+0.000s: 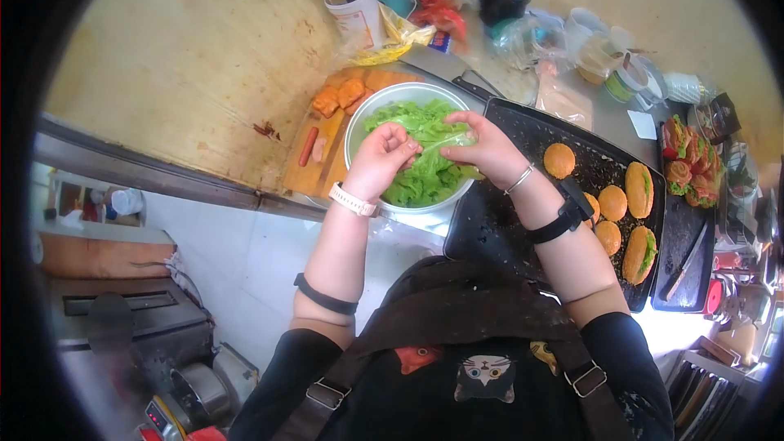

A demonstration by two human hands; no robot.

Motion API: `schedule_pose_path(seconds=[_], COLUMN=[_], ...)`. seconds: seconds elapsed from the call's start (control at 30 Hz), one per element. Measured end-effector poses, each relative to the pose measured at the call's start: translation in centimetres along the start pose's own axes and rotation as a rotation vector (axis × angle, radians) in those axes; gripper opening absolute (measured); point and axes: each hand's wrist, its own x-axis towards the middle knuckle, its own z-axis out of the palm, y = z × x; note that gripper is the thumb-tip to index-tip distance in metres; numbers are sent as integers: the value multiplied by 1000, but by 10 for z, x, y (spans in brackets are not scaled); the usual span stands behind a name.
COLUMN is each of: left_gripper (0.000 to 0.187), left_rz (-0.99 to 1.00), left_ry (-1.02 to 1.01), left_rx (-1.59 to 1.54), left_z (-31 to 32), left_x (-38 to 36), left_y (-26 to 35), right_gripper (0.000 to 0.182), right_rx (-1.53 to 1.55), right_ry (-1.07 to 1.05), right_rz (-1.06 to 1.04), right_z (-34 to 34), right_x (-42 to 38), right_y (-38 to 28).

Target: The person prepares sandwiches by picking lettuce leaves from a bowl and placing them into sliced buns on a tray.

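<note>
A large round bowl (353, 132) holds a heap of green lettuce (412, 184). Over it, my left hand (382, 159) pinches the edge of a lettuce leaf (441, 147) between thumb and fingertips. My right hand (483, 151) grips the other side of the same leaf, thumb below and fingers curled above. Behind and left of the bowl lies a wooden cutting board (335, 171) with orange-brown cooked pieces (339, 96) and a sausage (308, 147). To the right, round buns (559, 161) and long filled rolls (639, 189) rest on a black baking tray (514, 135).
A knife (478, 86) lies behind the bowl, and another knife (686, 261) is on a second dark tray (676, 233) at the right. Filled sandwiches (692, 165) stand beyond it. A white bucket (357, 20) of tools, plastic tubs (625, 82) and bags line the back.
</note>
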Motion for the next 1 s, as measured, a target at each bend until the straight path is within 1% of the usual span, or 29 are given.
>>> schedule_pose_path(seconds=[0.03,0.1,0.13,0.2,0.23,0.3,0.33,0.4,0.43,0.5,0.53,0.6,0.63,0.7,0.73,0.8,0.83,0.9,0.93,1.0], left_gripper=[23,24,25,27,28,30,29,29,28,27,28,30,31,32,31,29,27,25,24,22], left_rz=[2,6,6,14,114,309,280,218,145,3,-19,-62,2,128,95,31,88,198,147,40], left_ry=[21,63,48,15,17,19,-1,-40,-39,-36,-34,-32,-55,-103,-95,-79,-60,-21,79,278], left_rx=[40,120,195,352,384,447,436,410,431,471,511,593,666,806,811,821,661,340,95,-395], left_z=[4,18,22,26,22,13,12,15,16,19,19,18,18,17,18,20,24,36,38,37], left_x=[0,-2,-3,-4,-1,3,2,-4,-5,-5,-4,-3,-3,-4,-5,-6,-9,-17,-18,-17], left_y=[3,9,9,13,10,3,4,10,14,19,20,20,18,12,12,12,12,11,8,-2], right_gripper=[32,35,37,37,37,33,30,28,26,24,23,20,18,22,24,22,21,19,18,17], right_rx=[-58,44,95,141,165,-11,-98,-41,-12,-24,-30,-299,-433,-459,-472,-361,-305,-70,48,253], right_ry=[7,50,69,10,-20,7,21,-114,-182,-125,-95,-5,40,90,115,136,146,170,180,275], right_rz=[-27,58,99,136,155,113,96,85,78,105,116,46,12,-90,-140,-225,-269,-248,-237,-208], right_z=[0,2,3,0,-1,-1,-1,-4,-5,-1,2,5,6,10,12,13,14,24,28,30], right_x=[-2,0,1,4,5,-2,-6,-2,0,-2,-3,-7,-9,-10,-9,-6,-4,-8,-11,-12], right_y=[-4,-5,-6,-3,-3,-8,-10,1,5,7,4,-2,-4,3,8,17,20,20,17,5])
